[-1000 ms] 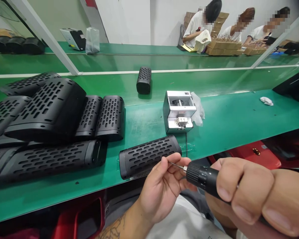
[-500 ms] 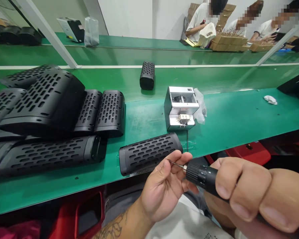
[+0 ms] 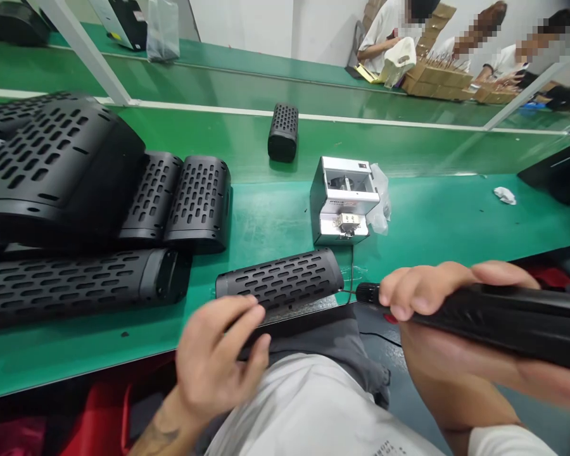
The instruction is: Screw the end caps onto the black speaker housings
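My right hand [image 3: 456,310] is closed around one black electric screwdriver [image 3: 498,313]; my left hand [image 3: 216,358], half open and blurred, holds nothing, its fingers at the near side of a slotted black tube [image 3: 278,282] by the front edge of the green bench [image 3: 422,215]; four more tubes [image 3: 199,206] lie toward the left end; a sixth tube [image 3: 282,132] stands upright farther back; one silver screw feeder [image 3: 344,199] stands behind my tube.

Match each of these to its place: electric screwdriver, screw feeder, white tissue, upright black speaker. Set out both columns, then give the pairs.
Things:
1. electric screwdriver
2. screw feeder
3. white tissue
4. upright black speaker

Places:
A. on the farther green bench
B. in the right hand
C. beside a clear plastic bag
D. crumpled toward the right of the nearer green bench

Pairs: 1-B, 2-C, 3-D, 4-A
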{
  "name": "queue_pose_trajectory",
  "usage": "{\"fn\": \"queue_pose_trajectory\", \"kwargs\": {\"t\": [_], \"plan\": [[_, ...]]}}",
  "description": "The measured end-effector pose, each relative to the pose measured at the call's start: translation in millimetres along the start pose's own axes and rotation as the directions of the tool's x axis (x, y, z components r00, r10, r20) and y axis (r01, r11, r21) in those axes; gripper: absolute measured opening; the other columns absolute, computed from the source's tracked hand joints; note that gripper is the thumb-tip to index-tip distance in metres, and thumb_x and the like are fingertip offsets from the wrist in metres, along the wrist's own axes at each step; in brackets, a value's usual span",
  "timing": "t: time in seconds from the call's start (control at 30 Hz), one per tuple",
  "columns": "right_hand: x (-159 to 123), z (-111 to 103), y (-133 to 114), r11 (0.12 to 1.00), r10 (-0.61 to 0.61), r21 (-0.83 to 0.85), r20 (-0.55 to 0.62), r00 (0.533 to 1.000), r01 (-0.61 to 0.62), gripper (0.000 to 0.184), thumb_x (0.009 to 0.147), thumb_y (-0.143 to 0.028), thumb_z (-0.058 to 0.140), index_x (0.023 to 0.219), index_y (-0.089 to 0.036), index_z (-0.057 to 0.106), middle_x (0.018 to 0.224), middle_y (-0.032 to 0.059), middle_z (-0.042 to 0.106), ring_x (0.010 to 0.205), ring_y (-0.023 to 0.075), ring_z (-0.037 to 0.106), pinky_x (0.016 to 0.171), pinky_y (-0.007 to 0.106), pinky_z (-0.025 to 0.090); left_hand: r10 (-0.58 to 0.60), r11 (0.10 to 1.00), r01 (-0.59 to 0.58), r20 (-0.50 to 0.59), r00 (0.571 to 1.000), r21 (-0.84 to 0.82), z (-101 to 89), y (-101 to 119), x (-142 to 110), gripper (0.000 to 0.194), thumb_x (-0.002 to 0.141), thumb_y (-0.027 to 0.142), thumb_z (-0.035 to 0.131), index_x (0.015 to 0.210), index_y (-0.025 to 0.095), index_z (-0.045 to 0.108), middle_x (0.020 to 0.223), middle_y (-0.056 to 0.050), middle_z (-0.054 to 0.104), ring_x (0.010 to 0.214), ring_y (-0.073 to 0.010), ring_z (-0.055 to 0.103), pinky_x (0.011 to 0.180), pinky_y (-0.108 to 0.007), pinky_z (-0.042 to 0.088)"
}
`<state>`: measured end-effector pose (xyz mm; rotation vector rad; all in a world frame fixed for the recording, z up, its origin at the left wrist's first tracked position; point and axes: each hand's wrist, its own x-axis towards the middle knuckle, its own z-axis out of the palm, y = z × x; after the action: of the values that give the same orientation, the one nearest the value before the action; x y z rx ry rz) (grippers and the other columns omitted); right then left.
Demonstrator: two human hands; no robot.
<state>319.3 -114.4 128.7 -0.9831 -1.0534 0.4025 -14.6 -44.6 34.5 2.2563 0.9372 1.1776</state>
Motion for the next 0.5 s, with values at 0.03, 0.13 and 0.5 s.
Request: {"fn": "queue_pose_trajectory", "kwargs": {"t": [0.03,0.13,0.5], "plan": [[2.0,2.4,2.9,0.999,0.007,0.049,0.049,0.999,-0.009,0.071,0.103,-0.106,0.066,0.138,-0.05,0.093,0.072,-0.0002,0.073,0.048,0.0258,0.065,0.055,0.049,0.065,0.044,0.991,-0.048,0.033,0.998,0.124,-11.2,-15.1,0.7,0.084,0.105,0.027,0.092,0.18,0.049,0.062,0.168,-0.012,0.077,0.155,-0.0457,0.077,0.134,-0.072,0.065],[6.4,9.1,7.7,0.988,0.02,0.149,0.187,0.982,-0.048,0.05,0.109,-0.087,0.079,0.137,-0.047,0.095,0.073,0.0006,0.08,0.046,0.0253,0.069,0.052,0.046,0.065,-0.035,0.969,-0.003,0.149,0.988,0.248,-29.2,-47.9,4.1,0.112,0.107,0.038,0.09,0.199,0.048,0.026,0.199,-0.017,0.046,0.184,-0.0538,0.05,0.147,-0.085,0.048],[14.8,23.0,11.4,0.958,0.143,0.21,0.238,0.961,-0.195,0.065,0.097,-0.089,0.095,0.126,-0.031,0.097,0.084,0.0035,0.086,0.061,0.0274,0.078,0.066,0.048,0.069,-0.174,0.984,0.177,0.2,0.964,0.006,-5.8,-77.2,-10.7,0.112,0.104,0.039,0.094,0.198,0.039,0.032,0.202,-0.021,0.043,0.185,-0.0509,0.052,0.15,-0.077,0.049]]}}
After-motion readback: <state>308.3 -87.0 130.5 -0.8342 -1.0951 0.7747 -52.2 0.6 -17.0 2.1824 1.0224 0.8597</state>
